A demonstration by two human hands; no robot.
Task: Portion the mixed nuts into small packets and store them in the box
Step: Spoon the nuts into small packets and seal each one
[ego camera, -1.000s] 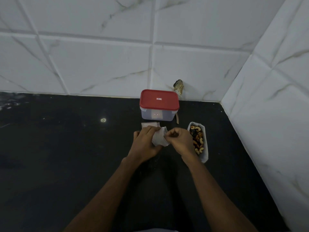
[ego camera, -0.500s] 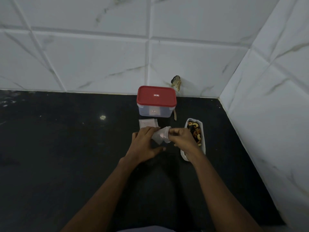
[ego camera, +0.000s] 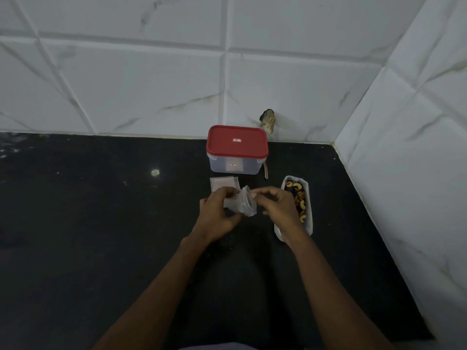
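Note:
My left hand [ego camera: 219,215] grips a small clear plastic packet [ego camera: 242,204] whose mouth gapes open toward the right. My right hand [ego camera: 277,205] pinches the packet's rim at its upper right edge. To the right, partly under my right wrist, lies a white tray [ego camera: 309,218] of mixed nuts [ego camera: 298,197]. A flat spare packet [ego camera: 223,183] lies on the counter just beyond my left hand. Behind it stands the clear box [ego camera: 237,166] with its red lid [ego camera: 237,141] closed.
The black counter [ego camera: 101,223] runs into a corner of white tiled walls [ego camera: 404,147] at the back and right. A small strip-like object [ego camera: 265,171] leans by the box's right side. A dark lump [ego camera: 268,119] sticks to the back wall.
Both hands kept working the packet; its mouth has been pulled open wider. The view shifted slightly downward.

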